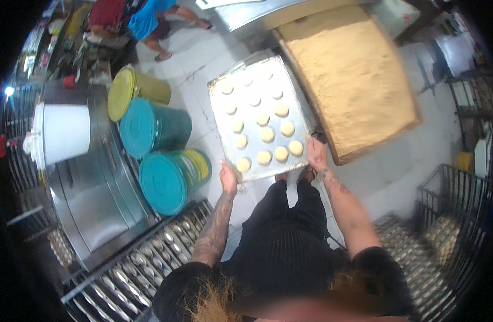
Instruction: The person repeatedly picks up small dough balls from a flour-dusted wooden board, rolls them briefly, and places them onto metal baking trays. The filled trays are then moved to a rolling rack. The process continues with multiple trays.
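Both my hands carry a metal baking tray (252,149) above the tiled floor. My left hand (228,177) grips its near left corner, and my right hand (316,153) grips its right edge close to the near corner. Round, pale dough pieces (267,134) lie spaced out in uneven rows on the tray; glare whitens its far part. To the right of the tray stands a large wood-rimmed table (351,80) with a tan, slightly uneven top. My feet show just below the tray's near edge.
Lidded teal drums (162,183) and a yellow drum (139,90) stand at left, beside a steel unit (97,201) bearing a white bucket (67,133). Racks with trays (150,261) flank me on both sides, one being a metal rack (444,201) at right. A person in blue (143,20) is at upper left.
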### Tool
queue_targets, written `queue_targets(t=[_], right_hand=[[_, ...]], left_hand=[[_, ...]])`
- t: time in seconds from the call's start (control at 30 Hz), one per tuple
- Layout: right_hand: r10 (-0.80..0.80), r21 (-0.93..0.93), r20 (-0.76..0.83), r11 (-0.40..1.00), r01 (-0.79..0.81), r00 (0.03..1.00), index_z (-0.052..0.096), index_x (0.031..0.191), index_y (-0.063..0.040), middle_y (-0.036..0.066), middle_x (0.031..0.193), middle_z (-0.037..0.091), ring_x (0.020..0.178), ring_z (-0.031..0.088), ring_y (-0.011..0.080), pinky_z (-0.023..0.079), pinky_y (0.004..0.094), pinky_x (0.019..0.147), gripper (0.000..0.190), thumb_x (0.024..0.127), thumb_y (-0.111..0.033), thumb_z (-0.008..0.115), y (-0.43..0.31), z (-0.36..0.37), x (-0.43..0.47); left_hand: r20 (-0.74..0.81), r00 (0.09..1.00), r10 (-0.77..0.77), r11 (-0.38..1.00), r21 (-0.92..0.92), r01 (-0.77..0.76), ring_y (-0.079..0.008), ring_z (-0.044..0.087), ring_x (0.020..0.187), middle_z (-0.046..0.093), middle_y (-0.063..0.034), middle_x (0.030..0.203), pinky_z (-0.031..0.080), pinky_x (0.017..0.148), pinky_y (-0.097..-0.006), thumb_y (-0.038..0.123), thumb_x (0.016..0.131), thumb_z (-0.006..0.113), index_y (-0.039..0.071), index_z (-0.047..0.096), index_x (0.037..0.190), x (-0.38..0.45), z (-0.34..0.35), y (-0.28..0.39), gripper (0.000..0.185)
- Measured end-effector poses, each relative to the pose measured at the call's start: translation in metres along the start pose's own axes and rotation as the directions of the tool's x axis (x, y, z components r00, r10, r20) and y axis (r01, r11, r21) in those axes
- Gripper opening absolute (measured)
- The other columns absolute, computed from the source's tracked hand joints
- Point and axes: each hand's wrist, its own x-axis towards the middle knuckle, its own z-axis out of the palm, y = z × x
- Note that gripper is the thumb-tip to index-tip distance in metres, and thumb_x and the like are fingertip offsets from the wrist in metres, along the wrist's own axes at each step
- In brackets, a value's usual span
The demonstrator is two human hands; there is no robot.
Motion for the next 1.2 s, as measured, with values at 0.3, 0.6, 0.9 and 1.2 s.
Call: queue_targets(t=[0.3,0.6,0.9,1.2], right_hand=[[0.313,0.192,-0.403,0.948,-0.255,0.86,0.069,0.105,-0.001,0.027,0.093,0.07,0.09,0.069,0.0412,0.051,0.047,0.08,0.062,0.105,-0.057,0.041,-0.007,-0.118,-0.164],[0.588,0.78,-0.483,0.625,0.014,0.649,0.057,0.138,-0.007,0.003,0.111,0.066,0.096,0.064,0.0196,0.052,0.0347,0.081,0.058,0.102,-0.053,0.054,0.063,-0.262,-0.332],[0.466,0.916,-0.398,0.245,0.317,0.79,0.028,0.156,-0.02,0.007,0.122,0.064,0.09,0.062,0.0124,0.054,0.0276,0.073,0.068,0.1,-0.016,0.066,0.165,-0.363,-0.443],[0.66,0.869,-0.463,0.207,0.45,0.592,0.022,0.154,-0.019,0.014,0.12,0.067,0.079,0.056,0.0099,0.046,0.0229,0.064,0.062,0.103,-0.016,0.058,0.23,-0.471,-0.443]], left_hand=[[0.412,0.885,0.216,0.918,0.223,-0.327,-0.016,0.052,0.069,0.058,-0.0056,0.073,0.045,0.063,-0.0374,0.052,0.111,0.031,0.001,0.056,0.075,-0.065,0.066,0.095,0.068],[0.889,0.248,0.385,0.701,-0.107,-0.705,-0.0185,0.054,0.066,0.061,-0.0072,0.072,0.045,0.057,-0.0361,0.053,0.111,0.032,-0.003,0.066,0.086,-0.265,0.281,0.118,0.071],[0.979,-0.162,0.122,0.421,-0.199,-0.885,-0.0288,0.06,0.064,0.064,-0.0178,0.075,0.046,0.059,-0.0447,0.049,0.11,0.033,-0.004,0.063,0.088,-0.448,0.519,0.063,0.065],[0.893,-0.434,-0.119,0.294,-0.386,-0.874,-0.0157,0.054,0.064,0.057,-0.0046,0.066,0.046,0.06,-0.0362,0.056,0.108,0.039,-0.004,0.07,0.092,-0.633,0.733,-0.009,0.069]])
